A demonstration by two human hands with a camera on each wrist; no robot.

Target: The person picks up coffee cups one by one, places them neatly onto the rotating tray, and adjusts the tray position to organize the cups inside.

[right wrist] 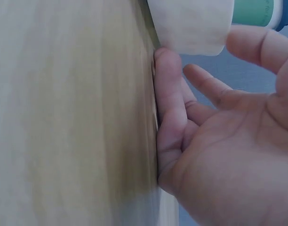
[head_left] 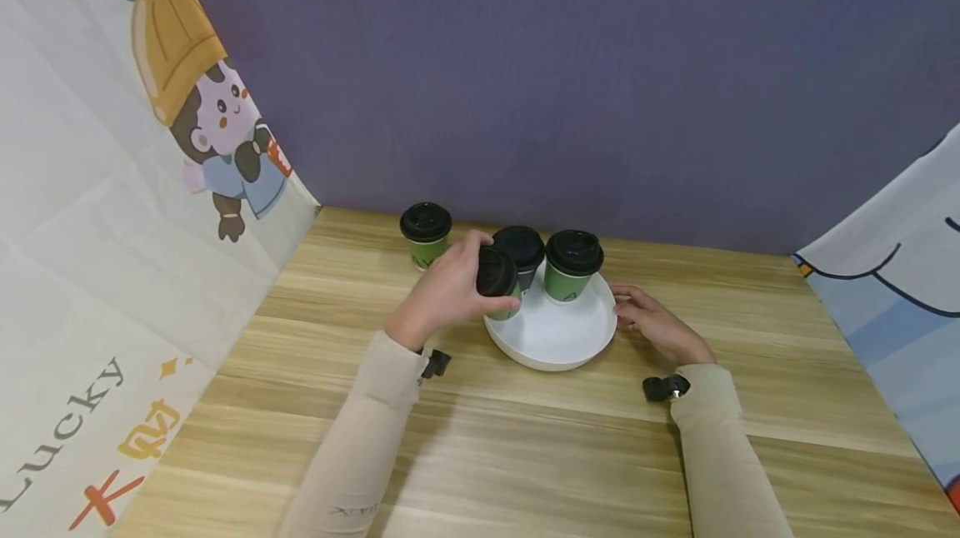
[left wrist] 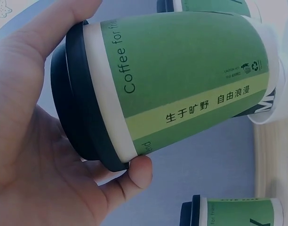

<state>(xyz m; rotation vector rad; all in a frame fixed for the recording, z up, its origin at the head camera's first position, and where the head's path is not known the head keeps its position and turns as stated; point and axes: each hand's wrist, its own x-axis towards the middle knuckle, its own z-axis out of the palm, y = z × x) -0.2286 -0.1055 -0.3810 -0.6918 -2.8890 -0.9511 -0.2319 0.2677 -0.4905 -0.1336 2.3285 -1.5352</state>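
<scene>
My left hand (head_left: 448,292) grips a green paper coffee cup (left wrist: 191,70) by its black lid (left wrist: 87,99), thumb and fingers round the lid's edge. The cup is tilted in the left wrist view, its base close by the wall of a round white dish (head_left: 555,338). In that dish, at the back, stand a dark cup with a black lid (head_left: 519,246) and another green cup (head_left: 566,281). At the dish's right side, the fingers of my right hand (head_left: 660,328) rest loosely against its wall, the thumb (right wrist: 252,46) at the rim.
Outside the dish, a further green lidded cup (head_left: 427,240) stands at the back left of the wooden table (head_left: 525,455). A purple-grey panel (head_left: 562,88) rises behind the table. Printed white cloths (head_left: 67,230) hang at the left and right.
</scene>
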